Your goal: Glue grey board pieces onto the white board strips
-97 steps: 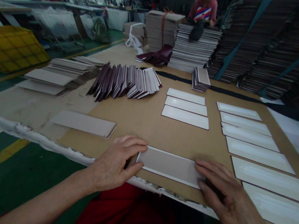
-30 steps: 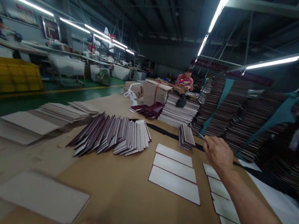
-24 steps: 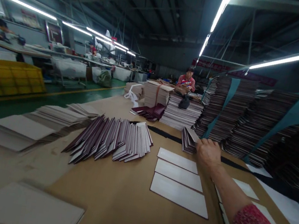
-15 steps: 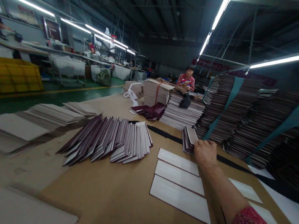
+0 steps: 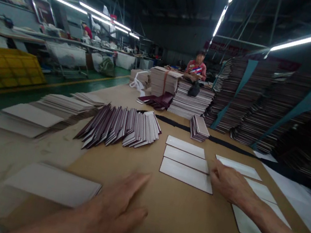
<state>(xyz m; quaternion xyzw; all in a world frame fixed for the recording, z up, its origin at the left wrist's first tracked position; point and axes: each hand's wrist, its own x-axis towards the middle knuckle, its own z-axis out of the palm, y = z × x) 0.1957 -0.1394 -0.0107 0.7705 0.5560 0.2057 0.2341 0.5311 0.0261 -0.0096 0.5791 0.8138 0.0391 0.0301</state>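
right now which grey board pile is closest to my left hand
The thin pile of grey boards nearest you, just left of the left hand; the taller grey piles lie farther back.

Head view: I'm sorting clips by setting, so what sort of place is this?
Probably a factory hall for paper or board goods: tall stacks of dark flat sheets, a fanned pile of maroon-backed white cards on a brown cardboard-covered worktable, and long ceiling tube lights.

My right hand (image 5: 229, 184) lies just right of three flat panels (image 5: 186, 162). Fanned panels (image 5: 120, 128) lie to their left, with a small stack (image 5: 199, 127) behind.
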